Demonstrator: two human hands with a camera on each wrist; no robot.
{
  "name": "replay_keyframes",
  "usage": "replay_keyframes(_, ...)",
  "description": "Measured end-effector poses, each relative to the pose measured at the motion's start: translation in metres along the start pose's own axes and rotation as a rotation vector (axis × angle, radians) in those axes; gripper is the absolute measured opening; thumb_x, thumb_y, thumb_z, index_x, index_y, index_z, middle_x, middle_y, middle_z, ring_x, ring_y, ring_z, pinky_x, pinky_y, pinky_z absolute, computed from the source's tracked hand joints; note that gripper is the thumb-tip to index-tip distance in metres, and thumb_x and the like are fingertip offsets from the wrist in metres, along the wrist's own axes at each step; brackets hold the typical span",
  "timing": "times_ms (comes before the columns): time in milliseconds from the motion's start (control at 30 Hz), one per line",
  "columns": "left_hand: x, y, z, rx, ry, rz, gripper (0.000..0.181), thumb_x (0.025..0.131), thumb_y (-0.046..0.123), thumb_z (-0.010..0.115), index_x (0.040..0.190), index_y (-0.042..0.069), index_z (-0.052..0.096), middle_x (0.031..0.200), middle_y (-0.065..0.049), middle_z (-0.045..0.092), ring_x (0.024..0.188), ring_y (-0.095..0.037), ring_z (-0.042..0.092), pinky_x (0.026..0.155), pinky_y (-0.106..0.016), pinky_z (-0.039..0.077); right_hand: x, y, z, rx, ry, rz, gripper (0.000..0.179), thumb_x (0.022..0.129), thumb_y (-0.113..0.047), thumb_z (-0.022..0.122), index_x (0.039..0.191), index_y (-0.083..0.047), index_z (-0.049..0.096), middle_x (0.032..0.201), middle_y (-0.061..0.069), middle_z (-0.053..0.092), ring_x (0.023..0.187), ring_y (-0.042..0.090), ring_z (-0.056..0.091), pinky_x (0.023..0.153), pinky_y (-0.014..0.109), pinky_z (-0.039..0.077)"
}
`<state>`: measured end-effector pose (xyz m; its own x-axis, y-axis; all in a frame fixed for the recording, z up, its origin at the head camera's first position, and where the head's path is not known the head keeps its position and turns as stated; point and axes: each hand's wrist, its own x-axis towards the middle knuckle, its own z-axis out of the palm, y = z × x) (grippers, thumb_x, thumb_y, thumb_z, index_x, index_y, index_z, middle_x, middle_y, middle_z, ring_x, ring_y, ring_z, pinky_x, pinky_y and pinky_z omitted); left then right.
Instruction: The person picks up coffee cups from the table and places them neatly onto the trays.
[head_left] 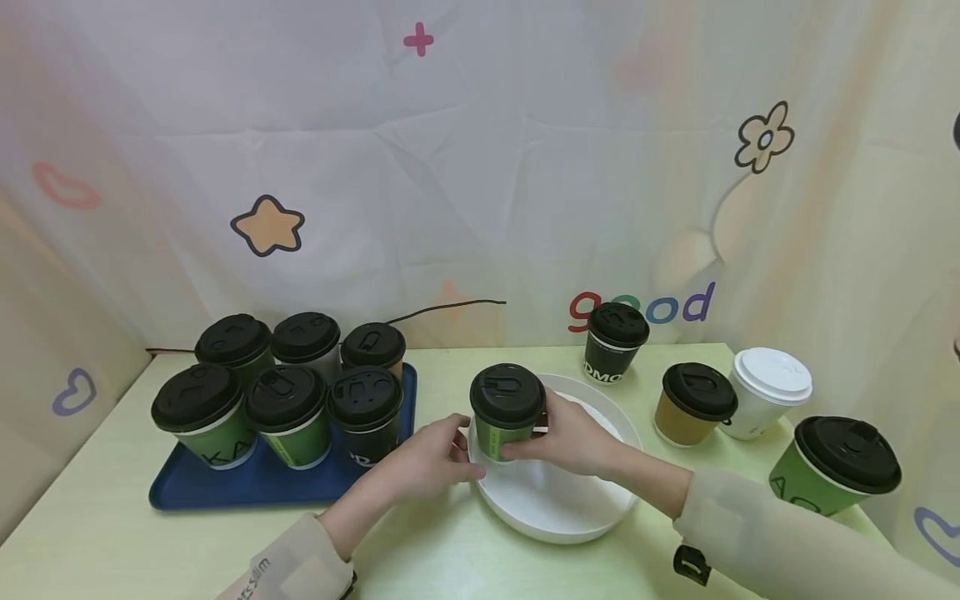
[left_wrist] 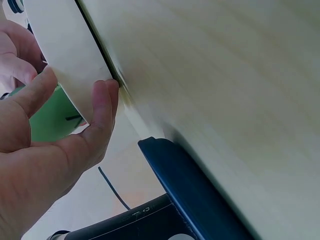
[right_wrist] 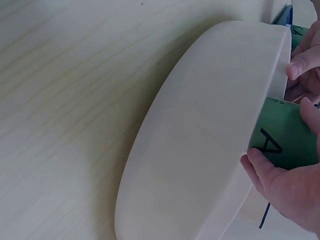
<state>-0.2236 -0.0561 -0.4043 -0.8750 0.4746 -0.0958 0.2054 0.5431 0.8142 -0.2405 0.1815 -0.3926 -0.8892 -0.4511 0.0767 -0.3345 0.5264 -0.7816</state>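
My right hand (head_left: 573,433) holds a green paper coffee cup (head_left: 504,437) with a black lid over the left part of a round white plate (head_left: 555,529). In the right wrist view, thumb and fingers wrap the green cup (right_wrist: 285,135), which stands just inside the plate's rim. My left hand (head_left: 431,454) grips the plate's left edge. The left wrist view shows its thumb at the rim and its fingertips (left_wrist: 105,92) low on the plate's outer wall (left_wrist: 70,45).
On the left, a blue tray (head_left: 225,492) carries several black-lidded cups. A black cup (head_left: 609,358) stands behind the plate. Right of it are a brown cup (head_left: 684,417), a white-lidded cup (head_left: 757,408) and a large green cup (head_left: 806,479). A patterned curtain (head_left: 465,183) hangs behind.
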Motion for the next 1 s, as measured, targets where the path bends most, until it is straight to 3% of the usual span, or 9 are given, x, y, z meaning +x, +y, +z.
replay_keyframes(433,0.0,-0.001,0.001,-0.016,0.014,0.016,0.067,0.09,0.013,0.081,0.141,-0.01,0.045,0.101,-0.009,0.063,0.085,-0.019,0.059,0.074,-0.036,0.051,0.006,0.0,0.004,0.018,-0.016,-0.021,0.074,0.081,-0.026,0.091,0.142,-0.013,0.053,0.13,0.003,0.065,0.121,0.027,0.062,0.102,0.047,0.049)
replay_keyframes(700,-0.003,-0.003,0.004,-0.017,0.013,0.032,0.065,0.09,0.013,0.082,0.139,-0.01,0.046,0.101,-0.009,0.063,0.086,-0.019,0.059,0.076,-0.037,0.052,-0.001,0.001,0.0,0.013,-0.069,0.014,0.079,0.077,-0.027,0.093,0.142,-0.007,0.052,0.132,0.007,0.064,0.117,0.029,0.063,0.098,0.048,0.052)
replay_keyframes(1000,-0.003,0.0,0.002,-0.008,0.025,0.023,0.067,0.09,0.013,0.082,0.141,-0.01,0.045,0.103,-0.01,0.063,0.089,-0.02,0.059,0.079,-0.038,0.052,-0.022,-0.006,-0.026,0.035,0.012,0.077,0.073,0.08,-0.023,0.091,0.135,0.006,0.053,0.122,0.016,0.064,0.115,0.031,0.063,0.097,0.038,0.053)
